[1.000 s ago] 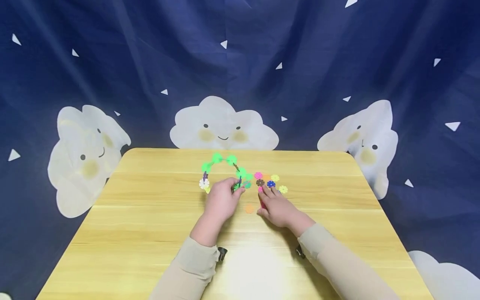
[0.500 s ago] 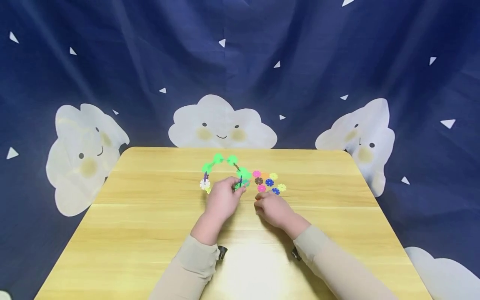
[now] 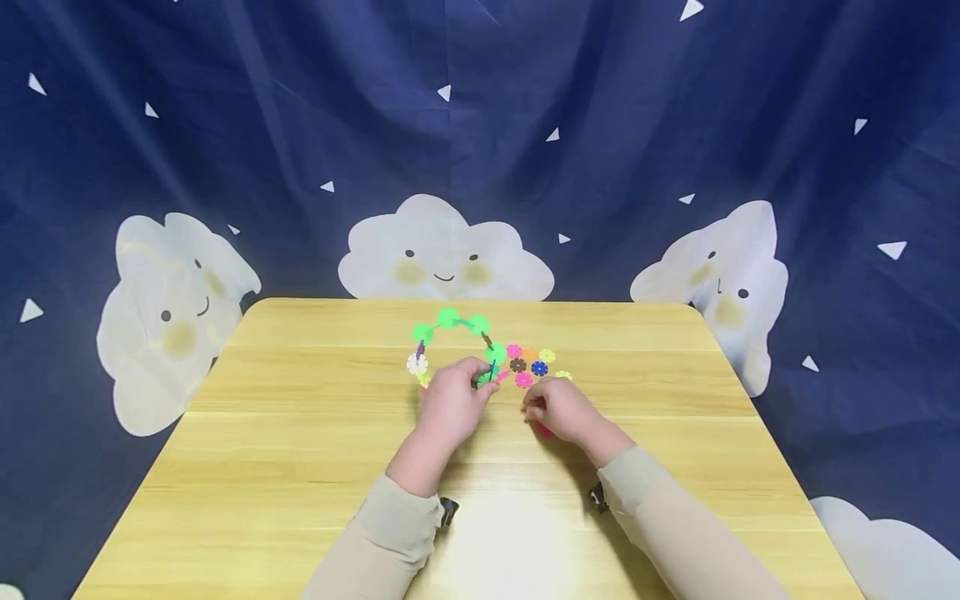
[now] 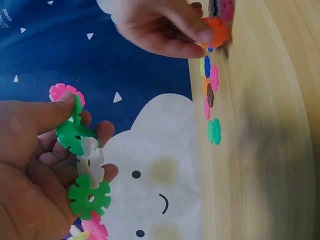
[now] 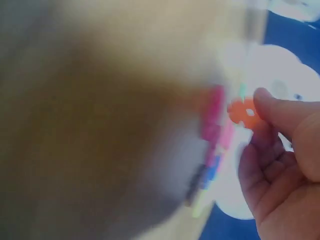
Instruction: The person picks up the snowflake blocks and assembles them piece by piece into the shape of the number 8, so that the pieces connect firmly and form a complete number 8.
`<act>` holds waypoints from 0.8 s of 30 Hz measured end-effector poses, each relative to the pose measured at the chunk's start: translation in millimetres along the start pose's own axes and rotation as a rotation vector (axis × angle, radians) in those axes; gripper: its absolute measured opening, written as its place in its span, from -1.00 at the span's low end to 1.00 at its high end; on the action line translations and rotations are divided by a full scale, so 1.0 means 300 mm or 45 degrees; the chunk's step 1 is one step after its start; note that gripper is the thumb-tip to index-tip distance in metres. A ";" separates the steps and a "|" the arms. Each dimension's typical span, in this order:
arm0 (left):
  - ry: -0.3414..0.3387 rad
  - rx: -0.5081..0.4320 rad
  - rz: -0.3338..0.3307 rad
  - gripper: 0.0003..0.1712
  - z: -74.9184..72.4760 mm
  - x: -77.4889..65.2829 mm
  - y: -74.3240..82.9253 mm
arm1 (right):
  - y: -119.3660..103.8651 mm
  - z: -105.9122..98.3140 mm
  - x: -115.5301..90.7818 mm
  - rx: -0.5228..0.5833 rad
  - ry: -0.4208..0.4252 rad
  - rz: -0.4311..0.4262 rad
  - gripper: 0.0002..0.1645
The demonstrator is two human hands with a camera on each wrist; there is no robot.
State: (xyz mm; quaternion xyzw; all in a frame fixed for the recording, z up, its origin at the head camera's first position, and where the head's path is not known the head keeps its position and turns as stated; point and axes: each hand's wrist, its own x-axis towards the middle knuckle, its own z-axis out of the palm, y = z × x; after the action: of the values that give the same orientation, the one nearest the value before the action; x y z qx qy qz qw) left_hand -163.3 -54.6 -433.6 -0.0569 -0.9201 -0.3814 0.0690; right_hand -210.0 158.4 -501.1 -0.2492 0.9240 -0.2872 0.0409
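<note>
Head view, and what a backdrop: a deep blue curtain (image 3: 615, 142) fills the room behind, its folds sprinkled with white triangles (image 3: 445, 93) and smiling clouds (image 3: 446, 237). Below it spreads the table (image 3: 300, 425), pale wood with streaky grain, rounded far corners and a bright patch of glare near the front. Two beige sleeves (image 3: 382, 533) reach in over it. Left hand (image 3: 455, 402) has thumb and fingers pinching one end of a curved chain of notched discs (image 4: 90, 165), mostly green, arching above the tabletop. Right hand (image 3: 566, 408), just beside it, pinches an orange disc (image 5: 242, 112) between thumb and forefinger! Between and beyond the hands lie loose discs (image 3: 518, 365), pink, brown, blue and yellow, flat on the wood.
</note>
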 end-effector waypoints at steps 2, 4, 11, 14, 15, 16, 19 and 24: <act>0.003 -0.003 0.042 -0.66 0.006 -0.002 -0.003 | -0.013 -0.033 -0.011 0.125 0.036 0.048 -0.96; 0.014 -0.014 0.073 -0.66 0.010 -0.005 -0.003 | -0.032 -0.069 -0.021 0.275 0.116 0.091 -0.97; 0.086 -0.049 0.171 -0.69 0.019 -0.014 -0.004 | -0.103 -0.161 -0.052 0.620 0.445 0.003 -0.92; 0.114 -0.048 0.227 -0.69 0.023 -0.017 -0.007 | -0.120 -0.172 -0.062 0.669 0.482 -0.024 -0.90; 0.125 -0.041 0.249 -0.70 0.025 -0.018 -0.009 | -0.123 -0.173 -0.064 0.685 0.486 -0.023 -0.90; 0.134 -0.038 0.269 -0.70 0.026 -0.020 -0.011 | -0.126 -0.172 -0.066 0.703 0.488 -0.020 -0.91; 0.158 -0.024 0.326 -0.71 0.029 -0.025 -0.015 | -0.137 -0.170 -0.073 0.759 0.501 -0.018 -0.92; 0.161 0.005 0.376 -0.74 0.028 -0.032 -0.014 | -0.149 -0.168 -0.080 0.778 0.526 -0.039 -0.93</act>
State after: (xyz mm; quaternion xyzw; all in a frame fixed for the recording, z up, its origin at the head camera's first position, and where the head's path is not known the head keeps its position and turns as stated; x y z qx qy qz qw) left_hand -155.0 -51.9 -444.1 -0.1673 -0.8962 -0.3683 0.1822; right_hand -180.6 163.9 -436.2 -0.1760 0.7804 -0.5949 -0.0782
